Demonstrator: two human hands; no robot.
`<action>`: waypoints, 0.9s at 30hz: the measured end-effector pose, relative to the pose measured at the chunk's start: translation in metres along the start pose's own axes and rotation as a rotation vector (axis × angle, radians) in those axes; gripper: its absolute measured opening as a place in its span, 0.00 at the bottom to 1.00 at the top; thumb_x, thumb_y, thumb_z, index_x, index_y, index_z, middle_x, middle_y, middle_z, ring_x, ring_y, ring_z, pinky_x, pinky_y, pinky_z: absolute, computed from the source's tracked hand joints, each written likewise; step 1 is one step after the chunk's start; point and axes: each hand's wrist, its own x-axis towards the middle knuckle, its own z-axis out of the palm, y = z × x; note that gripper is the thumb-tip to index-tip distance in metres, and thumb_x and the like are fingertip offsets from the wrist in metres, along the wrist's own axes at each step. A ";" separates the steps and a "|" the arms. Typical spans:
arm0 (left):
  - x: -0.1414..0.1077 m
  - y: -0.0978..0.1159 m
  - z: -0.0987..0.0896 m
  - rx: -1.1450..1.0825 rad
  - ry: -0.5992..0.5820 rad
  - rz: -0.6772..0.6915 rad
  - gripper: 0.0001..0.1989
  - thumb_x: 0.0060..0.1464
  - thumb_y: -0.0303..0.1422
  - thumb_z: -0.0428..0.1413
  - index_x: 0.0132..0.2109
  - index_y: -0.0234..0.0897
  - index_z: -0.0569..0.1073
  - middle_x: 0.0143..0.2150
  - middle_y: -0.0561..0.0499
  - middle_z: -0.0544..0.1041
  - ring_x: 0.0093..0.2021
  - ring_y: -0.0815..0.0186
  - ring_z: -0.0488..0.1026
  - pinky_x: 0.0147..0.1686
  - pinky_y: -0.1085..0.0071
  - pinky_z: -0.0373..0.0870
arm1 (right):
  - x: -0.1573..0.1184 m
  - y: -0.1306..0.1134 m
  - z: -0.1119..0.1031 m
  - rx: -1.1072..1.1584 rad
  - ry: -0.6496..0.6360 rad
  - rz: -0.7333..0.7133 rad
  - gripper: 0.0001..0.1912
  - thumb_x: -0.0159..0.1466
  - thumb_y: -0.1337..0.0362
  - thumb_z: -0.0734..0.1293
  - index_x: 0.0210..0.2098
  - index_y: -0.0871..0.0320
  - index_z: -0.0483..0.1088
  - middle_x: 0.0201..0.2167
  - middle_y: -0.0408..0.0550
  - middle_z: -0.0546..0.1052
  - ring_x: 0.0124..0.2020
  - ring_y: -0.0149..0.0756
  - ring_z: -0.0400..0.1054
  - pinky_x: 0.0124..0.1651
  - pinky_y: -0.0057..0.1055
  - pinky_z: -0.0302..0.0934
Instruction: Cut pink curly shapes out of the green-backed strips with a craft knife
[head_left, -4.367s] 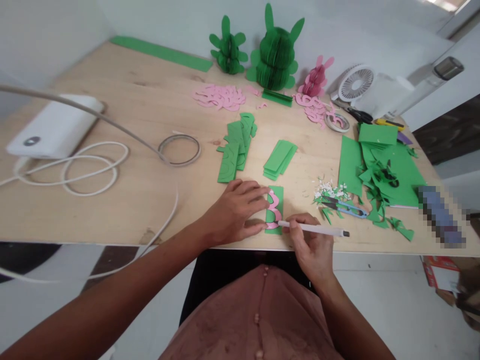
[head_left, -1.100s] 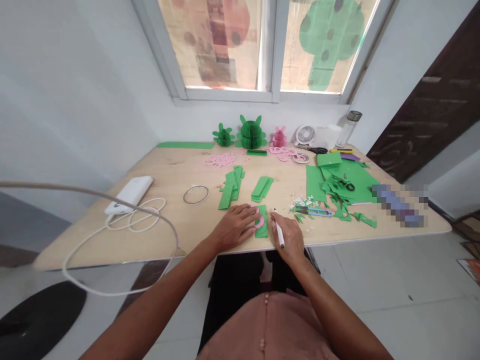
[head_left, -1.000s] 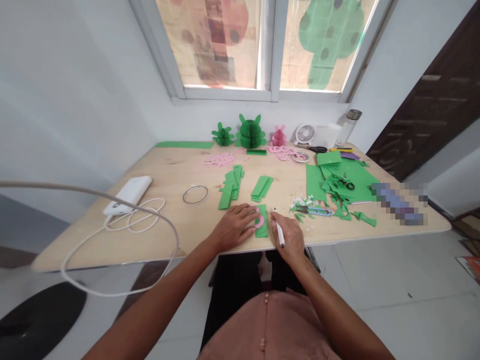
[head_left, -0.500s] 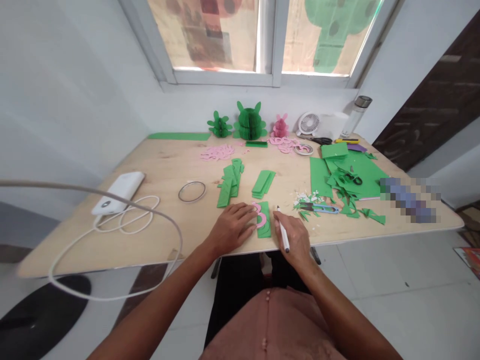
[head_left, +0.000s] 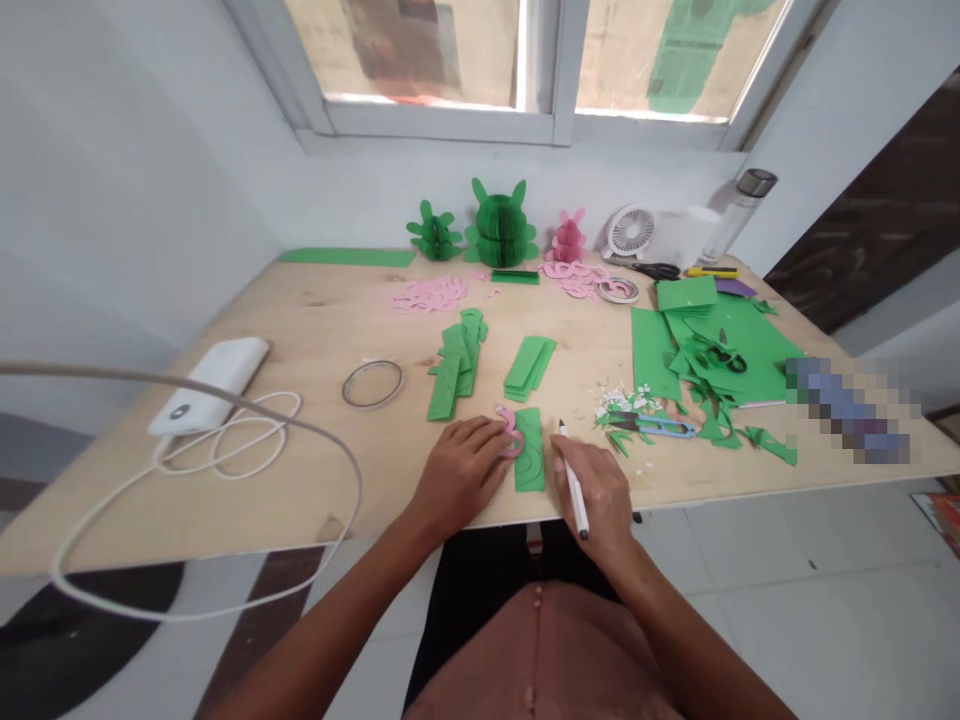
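My left hand (head_left: 465,462) has its fingers closed on a curved pink paper cutout (head_left: 514,442), at the left edge of a folded green paper strip (head_left: 529,425). Dark curved lines are drawn on the strip, which lies near the table's front edge. To the right of the strip, my right hand (head_left: 604,490) grips a white pen (head_left: 576,492), its dark tip pointing away from me. Further in lie a stack of green strips (head_left: 529,364) and a pile of green folded pieces (head_left: 456,362).
A silver ring (head_left: 373,384) and a white power bank (head_left: 210,385) with a looped cable are to the left. Blue thread snips (head_left: 660,426), paper scraps and green sheets (head_left: 750,325) lie right. Green and pink paper figures (head_left: 501,230) stand at the back beside a small fan (head_left: 631,232).
The pink cutout has shifted left with my left hand, baring the curved lines on the green strip. My right hand still holds the pen. The camera view has tilted down slightly.
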 end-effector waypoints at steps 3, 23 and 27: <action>-0.003 -0.002 0.000 0.025 0.057 0.002 0.10 0.62 0.29 0.50 0.45 0.37 0.76 0.48 0.46 0.79 0.51 0.59 0.73 0.49 0.59 0.70 | 0.001 -0.001 -0.001 -0.004 -0.008 0.003 0.12 0.70 0.68 0.59 0.49 0.61 0.70 0.42 0.54 0.79 0.43 0.41 0.74 0.47 0.38 0.65; 0.016 -0.004 0.000 0.146 -0.020 0.042 0.09 0.63 0.32 0.51 0.40 0.34 0.74 0.41 0.45 0.79 0.43 0.59 0.74 0.43 0.61 0.72 | 0.001 -0.001 -0.002 -0.025 -0.043 0.028 0.13 0.69 0.68 0.59 0.51 0.59 0.69 0.42 0.53 0.80 0.44 0.41 0.74 0.46 0.37 0.66; 0.017 -0.005 0.000 0.200 -0.070 0.083 0.10 0.64 0.29 0.49 0.39 0.33 0.74 0.39 0.45 0.78 0.42 0.60 0.74 0.42 0.63 0.72 | -0.001 0.001 0.000 -0.022 -0.032 0.017 0.14 0.70 0.67 0.58 0.52 0.60 0.69 0.42 0.54 0.80 0.43 0.41 0.74 0.47 0.38 0.66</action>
